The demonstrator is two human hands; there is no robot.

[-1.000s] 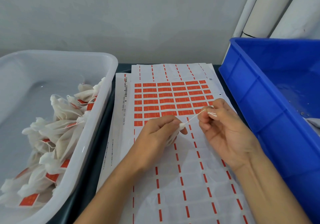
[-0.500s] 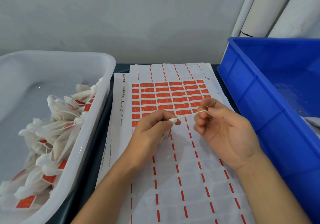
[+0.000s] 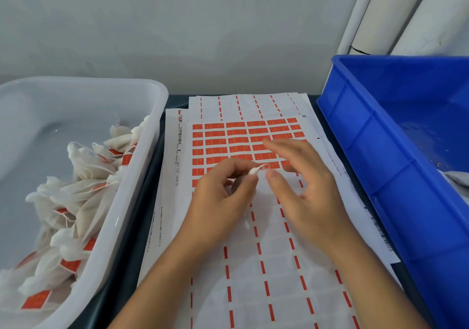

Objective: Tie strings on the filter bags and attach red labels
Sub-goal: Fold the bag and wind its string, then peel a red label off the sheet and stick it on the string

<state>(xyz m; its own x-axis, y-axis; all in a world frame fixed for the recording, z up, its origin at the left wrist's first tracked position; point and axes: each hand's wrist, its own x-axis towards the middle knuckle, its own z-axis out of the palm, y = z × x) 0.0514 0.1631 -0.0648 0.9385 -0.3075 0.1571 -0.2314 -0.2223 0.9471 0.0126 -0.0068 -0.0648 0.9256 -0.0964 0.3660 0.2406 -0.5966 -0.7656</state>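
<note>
My left hand (image 3: 223,191) pinches the gathered white neck of a filter bag (image 3: 253,171) between thumb and forefinger; most of the bag is hidden under the palm. A short loop of white string (image 3: 262,167) sticks out of the neck toward the right. My right hand (image 3: 302,184) hovers just right of it with fingers spread and straight, holding nothing. Both hands are above the sheet of red labels (image 3: 238,140), whose near rows are peeled away.
A white tub (image 3: 149,135) on the left holds several tied bags with red labels (image 3: 76,201). A blue crate (image 3: 375,166) stands on the right. More label sheets lie stacked under the top one. White pipes rise at the back right.
My right hand let go of the taut string and opened its fingers. The string shrank to a short loop at the bag's neck. My left hand kept its pinch.
</note>
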